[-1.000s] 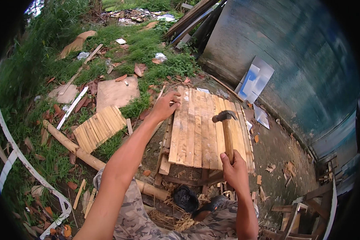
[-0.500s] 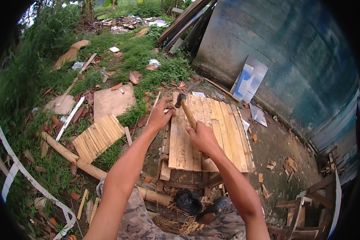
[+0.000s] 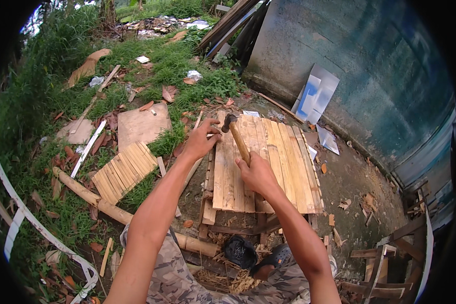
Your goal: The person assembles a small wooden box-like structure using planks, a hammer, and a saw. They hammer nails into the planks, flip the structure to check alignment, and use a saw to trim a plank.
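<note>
The slatted wooden panel lies at 12 o'clock from the camouflage trousers. The right hand grips the claw hammer by its wooden handle, the head over the panel's 11 o'clock corner. The left hand is at 10 o'clock, its fingers loosely curled by the panel's edge (whether they pinch anything, I cannot tell). With head and fingertips just beside each other, a stray swing could bruise the fingers; too hard a blow could split a slat. A black plastic bag sits between 6 and 7 o'clock.
</note>
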`<state>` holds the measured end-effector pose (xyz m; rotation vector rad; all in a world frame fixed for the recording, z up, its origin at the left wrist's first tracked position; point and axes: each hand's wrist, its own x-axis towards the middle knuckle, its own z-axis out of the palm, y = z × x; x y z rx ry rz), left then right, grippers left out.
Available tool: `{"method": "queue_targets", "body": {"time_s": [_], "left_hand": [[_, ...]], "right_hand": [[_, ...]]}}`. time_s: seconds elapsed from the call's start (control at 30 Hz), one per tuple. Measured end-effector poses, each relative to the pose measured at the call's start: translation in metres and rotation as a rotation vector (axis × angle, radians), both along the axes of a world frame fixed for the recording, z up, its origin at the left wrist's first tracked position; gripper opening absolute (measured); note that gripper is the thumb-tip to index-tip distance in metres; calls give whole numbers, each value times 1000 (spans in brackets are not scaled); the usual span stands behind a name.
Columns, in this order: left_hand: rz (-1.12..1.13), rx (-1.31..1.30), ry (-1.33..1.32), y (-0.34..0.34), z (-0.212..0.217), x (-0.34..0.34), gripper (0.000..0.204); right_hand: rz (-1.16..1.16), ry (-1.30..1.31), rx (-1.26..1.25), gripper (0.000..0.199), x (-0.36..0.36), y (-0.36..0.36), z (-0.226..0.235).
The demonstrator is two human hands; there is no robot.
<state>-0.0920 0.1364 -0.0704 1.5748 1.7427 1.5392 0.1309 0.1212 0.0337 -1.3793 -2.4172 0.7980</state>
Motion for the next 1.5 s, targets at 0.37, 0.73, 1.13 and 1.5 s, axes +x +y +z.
{"method": "queue_targets", "body": {"time_s": [0.37,0.73,1.13,1.5], "left_hand": [[-11,11,-13,0,1,2,42],[-11,15,-33,-1,-1,3,41],[7,-29,-26,1,-1,1,40],[9,-22,-59,1,-3,3,40]], "right_hand": [[76,-66,93,39,-2,3,-1],[86,4,139,37,-5,8,-4],[12,22,114,38,-9,12,-3],[31,-17,103,36,-12,6,2]]}}
